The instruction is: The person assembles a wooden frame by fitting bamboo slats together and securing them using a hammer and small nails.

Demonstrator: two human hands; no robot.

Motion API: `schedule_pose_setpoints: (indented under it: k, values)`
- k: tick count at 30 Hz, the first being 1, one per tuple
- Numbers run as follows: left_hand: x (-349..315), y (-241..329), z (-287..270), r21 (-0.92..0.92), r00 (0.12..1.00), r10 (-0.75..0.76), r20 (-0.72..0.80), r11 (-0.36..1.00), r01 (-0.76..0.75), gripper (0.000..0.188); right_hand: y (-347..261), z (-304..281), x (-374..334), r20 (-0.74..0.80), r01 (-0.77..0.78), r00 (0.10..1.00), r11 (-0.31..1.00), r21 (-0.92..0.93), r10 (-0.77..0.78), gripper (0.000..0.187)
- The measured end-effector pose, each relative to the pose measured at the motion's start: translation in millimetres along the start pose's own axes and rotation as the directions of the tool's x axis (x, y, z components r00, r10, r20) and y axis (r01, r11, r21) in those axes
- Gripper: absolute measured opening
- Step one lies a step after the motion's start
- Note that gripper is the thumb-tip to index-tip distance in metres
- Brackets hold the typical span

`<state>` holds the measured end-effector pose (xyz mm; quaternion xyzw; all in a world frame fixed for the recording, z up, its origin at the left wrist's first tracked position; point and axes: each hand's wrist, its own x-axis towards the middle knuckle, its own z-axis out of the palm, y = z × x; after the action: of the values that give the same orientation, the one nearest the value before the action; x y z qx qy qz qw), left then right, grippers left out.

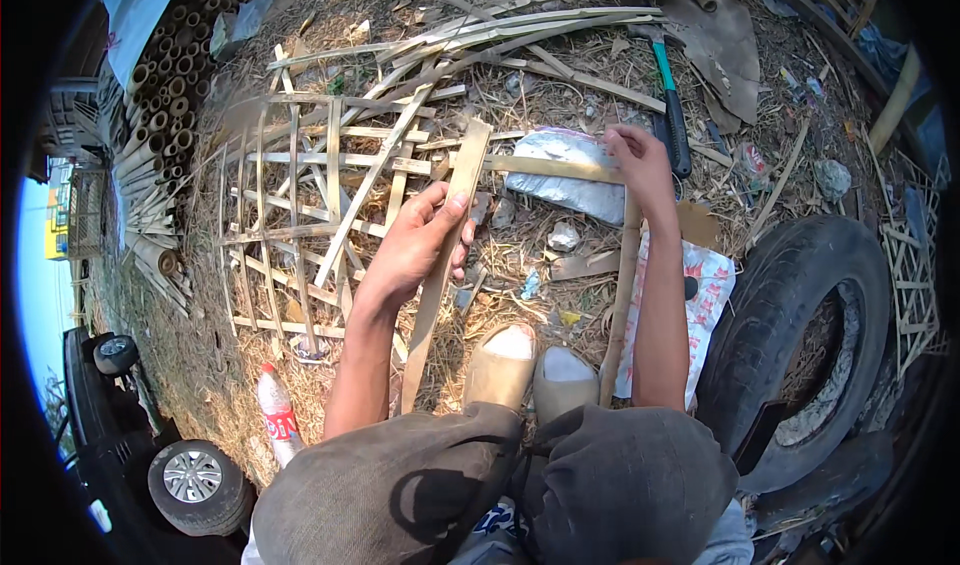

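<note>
My left hand [420,245] is closed round a flat bamboo strip [432,315], which slants from between my feet up past my thumb. A horizontal bamboo strip [560,169] runs from near the left strip's upper part to a second upright strip [622,295] by my right forearm. It lies across a silver-grey block [565,200]. My right hand [645,170] is over the right end of the horizontal strip, fingers curled and pinched together; what they hold, if anything, is too small to make out. A hammer [671,95] with a green and black handle lies beyond it.
A lattice of bamboo strips [295,190] and loose strips [560,25] lie at left and far. A bottle [277,415] is by my left knee. At right are a tyre [750,335] and a printed sack [700,295]. Bamboo poles [170,135] and a vehicle wheel [200,480] stand left.
</note>
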<state>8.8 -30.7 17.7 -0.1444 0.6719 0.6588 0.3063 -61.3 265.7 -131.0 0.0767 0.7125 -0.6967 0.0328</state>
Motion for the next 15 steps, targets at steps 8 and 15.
schedule_pose_setpoints:
  k: [8, 15]
  values:
    - [33.4, -40.5, -18.7, -0.005, 1.0, -0.017, 0.008, 1.0, 0.017, 0.028, -19.5, 9.5, -26.9, -0.108, 0.245, 0.841, 0.55, -0.799, -0.531, 0.032]
    - [35.6, -65.7, -24.2, -0.057, 0.996, -0.044, 0.08, 0.997, 0.049, 0.027, -58.2, 27.8, 89.5, 0.179, 0.432, 0.854, 0.474, -0.767, -0.488, 0.018]
